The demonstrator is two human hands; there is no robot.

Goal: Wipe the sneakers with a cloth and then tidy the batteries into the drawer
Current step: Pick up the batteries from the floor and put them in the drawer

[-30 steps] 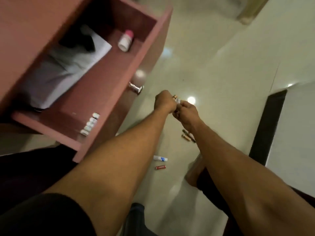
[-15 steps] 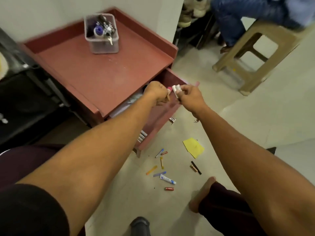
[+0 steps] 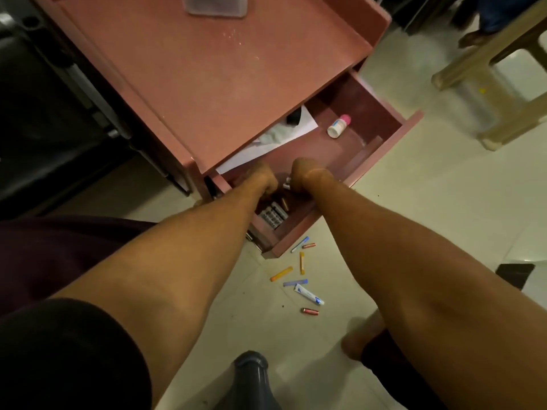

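The pink cabinet's drawer stands pulled open. Both my hands reach into its near end. My right hand pinches a white-ended battery. My left hand is curled knuckles-up beside it; its fingertips are hidden, so I cannot tell what it holds. Just below the hands a gold battery lies in the drawer next to a row of several batteries in the near corner. More batteries lie on the floor, among them a red one and an orange one. No sneakers or cloth are in view.
A pink-capped bottle and white paper lie further in the drawer. A white tube sits among the floor batteries. A beige stool stands at the right. My foot and a grey object are near me.
My view swung from the floor up over the cabinet and back down. Both hands carried batteries from above the floor into the near end of the open drawer.
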